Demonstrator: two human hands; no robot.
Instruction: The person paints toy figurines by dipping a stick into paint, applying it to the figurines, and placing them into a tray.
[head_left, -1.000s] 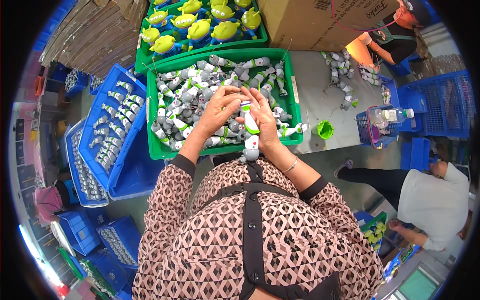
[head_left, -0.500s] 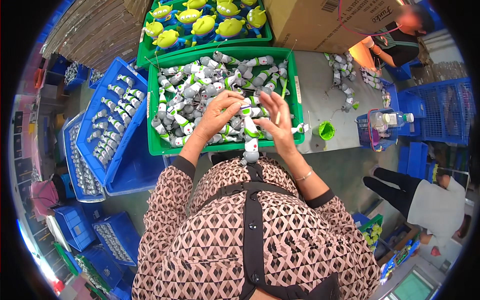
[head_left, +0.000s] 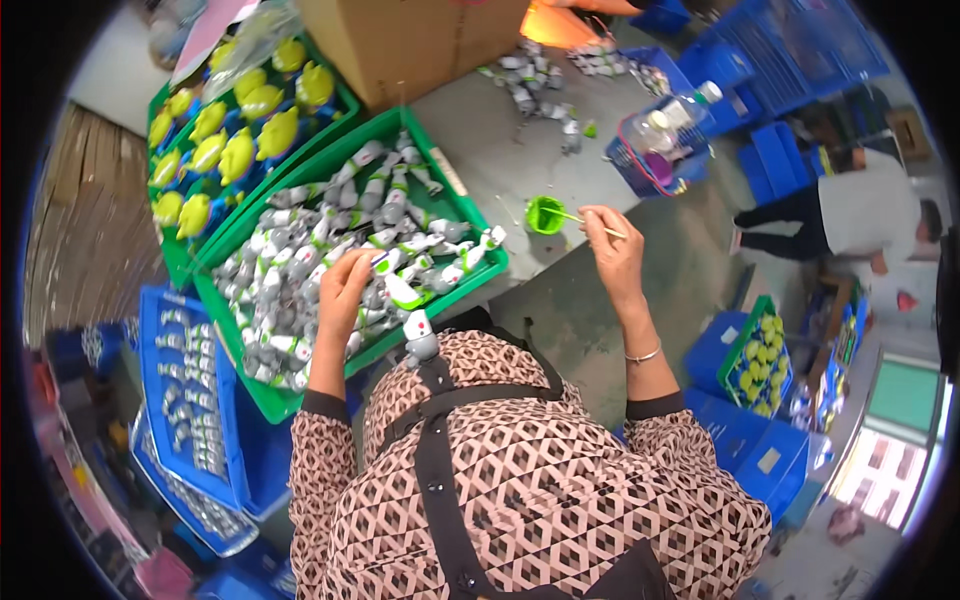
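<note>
My left hand (head_left: 343, 300) pinches one end of a white-and-green toy figure part (head_left: 416, 325) with a round grey end. It hangs over the near edge of a green tray (head_left: 455, 198) heaped with similar pieces. Off to the right, my right hand (head_left: 614, 250) grips a thin paintbrush (head_left: 598, 227) between thumb and fingers. The brush's green front end reaches into a small cup of bright green paint (head_left: 545, 215) on the grey table; its very tip is hidden inside.
A second green tray of green-headed toys (head_left: 237, 155) stands behind, beside a cardboard box (head_left: 420, 45). Blue trays (head_left: 235, 430) with figure parts are at left. A blue basket of bottles (head_left: 640, 175) sits right of the cup. A person (head_left: 865, 215) stands farther right.
My right hand has moved away from the figure to the right, bringing the brush to the green cup. My left hand still holds the figure. The whole view has turned toward the right.
</note>
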